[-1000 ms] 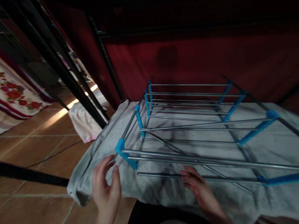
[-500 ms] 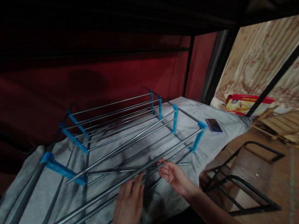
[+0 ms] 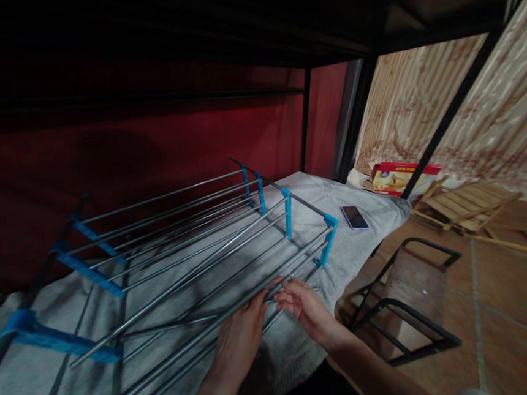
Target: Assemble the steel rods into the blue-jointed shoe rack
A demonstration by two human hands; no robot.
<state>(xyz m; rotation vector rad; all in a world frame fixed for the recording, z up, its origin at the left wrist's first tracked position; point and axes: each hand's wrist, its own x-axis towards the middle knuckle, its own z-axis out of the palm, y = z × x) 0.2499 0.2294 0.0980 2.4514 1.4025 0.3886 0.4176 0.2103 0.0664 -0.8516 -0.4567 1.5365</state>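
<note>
Down at the near edge of the grey towel [image 3: 299, 348], my left hand [image 3: 239, 341] and right hand [image 3: 307, 307] meet on the front steel rod [image 3: 197, 338] of the drying rack [image 3: 179, 242], fingers loosely curled on it, grip narrow. Further right, a phone [image 3: 354, 217] lies flat. Beyond, a red box [image 3: 398, 179].

rack [image 3: 178, 229] on towel [image 3: 303, 335] | phone [image 3: 354, 218] right of rack, on towel

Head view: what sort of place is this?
Probably a room in a home, at floor level. A grey towel covers a low surface under a dark frame, with a phone on it; terracotta floor tiles. Both hands touch a metal rack.
</note>
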